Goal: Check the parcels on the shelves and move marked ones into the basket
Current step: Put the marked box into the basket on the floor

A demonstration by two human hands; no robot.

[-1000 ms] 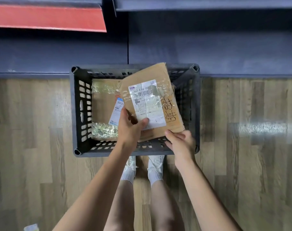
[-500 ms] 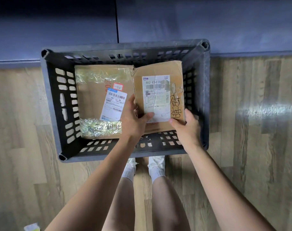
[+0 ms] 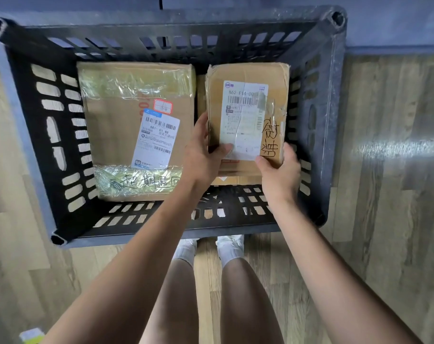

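A dark slotted basket (image 3: pixel 47 155) stands on the wood floor below me. On its left side lies a large cardboard parcel (image 3: pixel 116 135) with a white label and handwriting on its taped front edge. On the right side sits a smaller cardboard parcel (image 3: pixel 248 75) with a white label and black handwritten marks down its right edge. My left hand (image 3: pixel 203 155) grips that parcel's near left edge, thumb on the label. At the near right corner my right hand (image 3: pixel 280 170) holds it, thumb on top. Another box shows just beneath it.
A dark blue shelf base (image 3: pixel 384 23) runs along the far side of the basket. My legs and white socks (image 3: pixel 229 247) stand just behind the basket's near rim. A small pale object (image 3: pixel 31 335) lies at the lower left corner on the floor.
The small parcel went from tilted above the basket down to flat inside on the right, both hands staying on it. The view moved closer to the basket.
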